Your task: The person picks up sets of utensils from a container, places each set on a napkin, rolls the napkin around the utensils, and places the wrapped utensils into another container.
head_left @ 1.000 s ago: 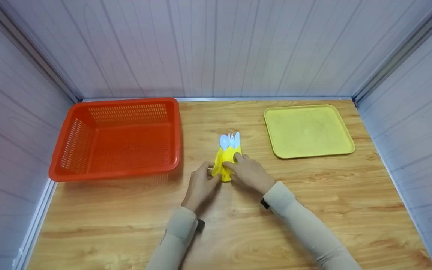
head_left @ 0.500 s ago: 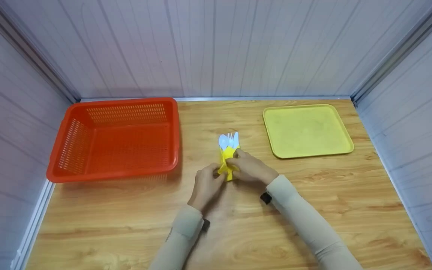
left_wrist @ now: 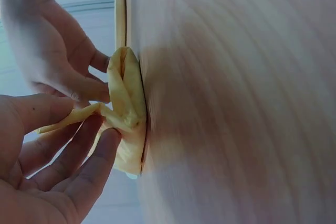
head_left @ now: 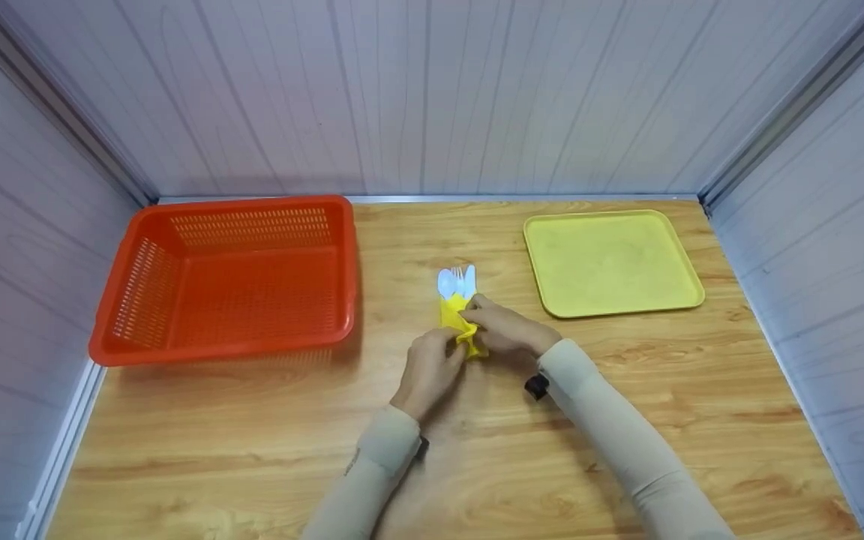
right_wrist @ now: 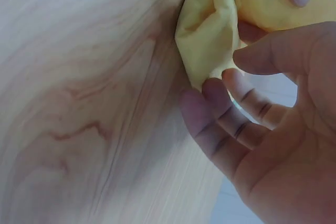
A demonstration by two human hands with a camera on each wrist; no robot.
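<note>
A yellow napkin (head_left: 453, 311), apparently cloth, lies on the wooden table, folded round a pale spoon (head_left: 446, 283), fork (head_left: 458, 276) and knife (head_left: 470, 280). The upper ends of the cutlery stick out at the far end; the handles are hidden. My left hand (head_left: 426, 371) pinches a lifted flap of the napkin between thumb and fingers, pulled across towards the right. At the right side of the bundle, my right hand (head_left: 511, 330) holds the cloth with thumb and curled fingers. In the right wrist view, the fingertips (right_wrist: 212, 90) touch the napkin's folded edge (right_wrist: 207, 40).
To the left stands a red perforated plastic basket (head_left: 349, 300). A flat yellow tray (head_left: 612, 262) lies at the back right. Pale panel walls (head_left: 424, 97) rise behind and on both sides of the wooden table (head_left: 252, 450).
The left hand has moved rightward, carrying the napkin flap across the bundle. The right hand has shifted slightly and stays at the right side. Basket and tray remain in place.
</note>
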